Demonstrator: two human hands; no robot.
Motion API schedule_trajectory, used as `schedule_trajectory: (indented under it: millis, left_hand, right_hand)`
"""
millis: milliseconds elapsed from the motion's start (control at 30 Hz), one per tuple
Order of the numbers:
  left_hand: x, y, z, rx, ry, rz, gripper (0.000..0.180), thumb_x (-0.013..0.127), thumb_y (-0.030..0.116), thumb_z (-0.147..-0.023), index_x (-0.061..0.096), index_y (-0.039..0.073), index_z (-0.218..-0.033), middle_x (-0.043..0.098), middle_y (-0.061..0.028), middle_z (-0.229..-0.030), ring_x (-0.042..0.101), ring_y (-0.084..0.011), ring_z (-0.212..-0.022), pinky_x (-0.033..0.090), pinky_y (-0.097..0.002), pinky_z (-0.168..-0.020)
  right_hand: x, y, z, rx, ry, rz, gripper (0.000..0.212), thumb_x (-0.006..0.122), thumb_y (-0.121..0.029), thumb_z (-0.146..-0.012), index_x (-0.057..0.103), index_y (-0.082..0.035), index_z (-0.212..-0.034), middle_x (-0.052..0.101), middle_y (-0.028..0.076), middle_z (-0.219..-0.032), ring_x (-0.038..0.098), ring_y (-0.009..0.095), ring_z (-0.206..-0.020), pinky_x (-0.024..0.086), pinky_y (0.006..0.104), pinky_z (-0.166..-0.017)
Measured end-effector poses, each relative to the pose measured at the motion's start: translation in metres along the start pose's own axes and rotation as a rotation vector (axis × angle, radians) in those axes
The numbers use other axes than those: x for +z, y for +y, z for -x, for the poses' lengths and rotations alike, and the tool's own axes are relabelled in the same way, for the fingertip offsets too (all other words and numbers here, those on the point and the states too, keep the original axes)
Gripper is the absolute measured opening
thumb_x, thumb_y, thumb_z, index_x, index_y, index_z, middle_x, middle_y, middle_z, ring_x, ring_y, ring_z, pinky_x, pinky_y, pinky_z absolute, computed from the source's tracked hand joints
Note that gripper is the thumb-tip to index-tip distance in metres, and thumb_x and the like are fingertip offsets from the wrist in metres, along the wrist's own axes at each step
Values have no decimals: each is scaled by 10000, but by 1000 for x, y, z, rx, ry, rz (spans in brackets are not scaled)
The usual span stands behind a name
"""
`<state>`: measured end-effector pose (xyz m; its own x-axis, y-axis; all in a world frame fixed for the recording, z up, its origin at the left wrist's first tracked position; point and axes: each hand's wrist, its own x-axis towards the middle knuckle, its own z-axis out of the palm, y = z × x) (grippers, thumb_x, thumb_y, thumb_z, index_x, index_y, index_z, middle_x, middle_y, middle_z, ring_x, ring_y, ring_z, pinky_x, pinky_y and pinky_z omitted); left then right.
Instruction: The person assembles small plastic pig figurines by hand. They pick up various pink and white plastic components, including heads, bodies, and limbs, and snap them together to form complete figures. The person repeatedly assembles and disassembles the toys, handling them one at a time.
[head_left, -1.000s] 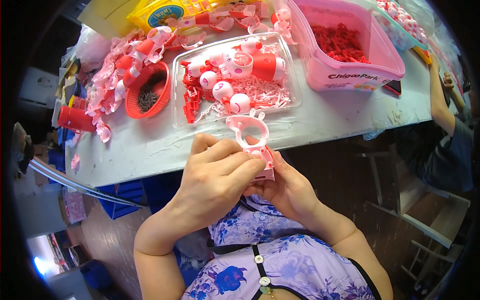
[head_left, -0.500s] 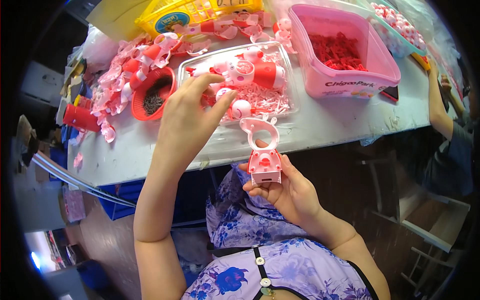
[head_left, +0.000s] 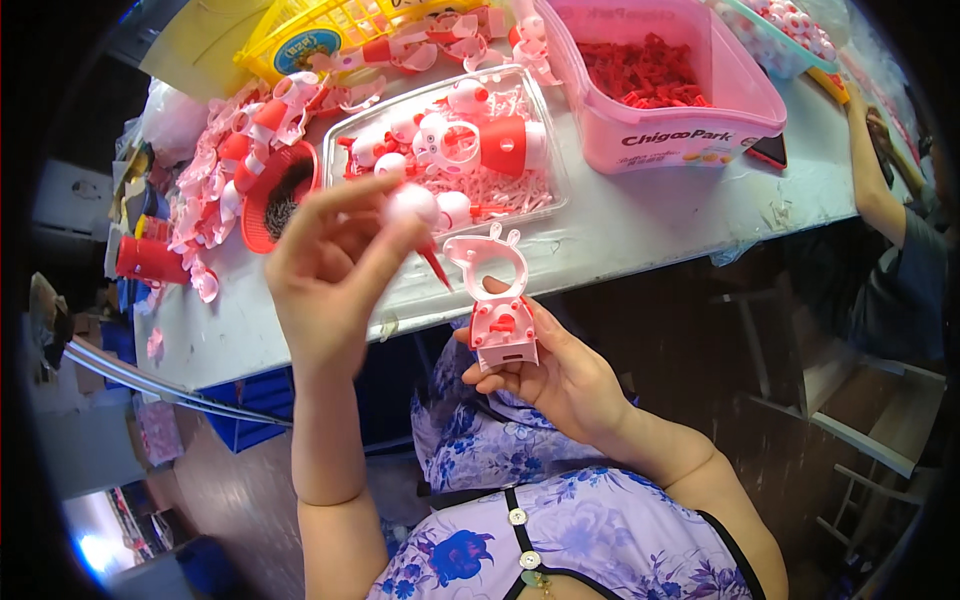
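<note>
the left hand [head_left: 325,285] pinches a ball piece [head_left: 410,207] between thumb and fingertips, the round white end caught in the grip and its red stem [head_left: 434,265] slanting down toward the other hand; blur hides just how each fingertip sits. the right hand [head_left: 570,380] grips a pink shell [head_left: 505,340] shaped like a cartoon animal, thumb closed along its right side and fingers curled beneath, the ring of its head pointing away from the body and red fittings [head_left: 503,322] lying in its hollow lower half. the shell is at the near edge of the table [head_left: 655,215]; the ball piece shows against the clear tray [head_left: 547,130], and how high above it cannot be told. more white balls and a finished-looking figure [head_left: 500,145] lie in that tray, with a red bowl [head_left: 254,222] of dark bits to its left and a pink tub [head_left: 600,140] to its right. judging by this, the step in hand is offering the ball piece up to the shell, the two being near but apart. the next move seems to call for a steady right hand, a turn of the left wrist to align the stem, and a light, careful seating among the fittings.
</note>
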<state>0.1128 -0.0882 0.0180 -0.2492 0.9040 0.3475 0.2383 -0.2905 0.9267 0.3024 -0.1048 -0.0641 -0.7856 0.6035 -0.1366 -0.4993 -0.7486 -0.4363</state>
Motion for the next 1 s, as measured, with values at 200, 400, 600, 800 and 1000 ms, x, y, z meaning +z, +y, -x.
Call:
schedule_trajectory:
  millis: [200, 400, 600, 800, 1000]
  left_hand:
    - [4, -6, 43, 247, -19, -235, 383, 772, -39, -688, 633, 5, -1042, 623, -121, -995, 639, -196, -924, 543, -296, -778]
    - [2, 1, 44, 318, -78, -360, 354, 788, -14, -672, 660, 17, -1001, 633, -115, -995, 644, -205, -920, 535, -289, -767]
    - [3, 5, 45, 318, -83, -467, 383, 807, 10, -649, 662, 3, -1004, 649, -110, -934, 623, -183, -850, 490, -282, -744]
    - [3, 7, 44, 303, -94, -498, 377, 814, 12, -630, 677, 13, -981, 651, -97, -903, 621, -161, -796, 488, -263, -700]
    - [5, 8, 42, 266, -95, -496, 377, 815, 15, -628, 681, 11, -981, 650, -90, -882, 611, -152, -761, 486, -256, -676]
  right_hand:
    - [9, 7, -5, -6, -74, 52, 552, 304, -404, -1007, 208, -80, -1444, 505, 143, -1228, 586, 231, -1026, 457, 332, -894]
    - [11, 11, -5, -1, -98, 83, 583, 327, -399, -1006, 161, -73, -1461, 485, 125, -1253, 587, 231, -1030, 454, 337, -906]
    - [10, 13, -4, -33, -78, 94, 586, 336, -394, -1005, 175, -49, -1450, 488, 127, -1248, 578, 228, -1048, 453, 333, -908]
    - [12, 14, -5, -17, -87, 78, 579, 335, -393, -1005, 200, -36, -1440, 486, 140, -1260, 563, 235, -1073, 439, 345, -923]
    - [10, 14, -6, -11, -84, 84, 572, 330, -385, -1007, 212, -25, -1436, 485, 145, -1262, 561, 240, -1077, 434, 348, -924]
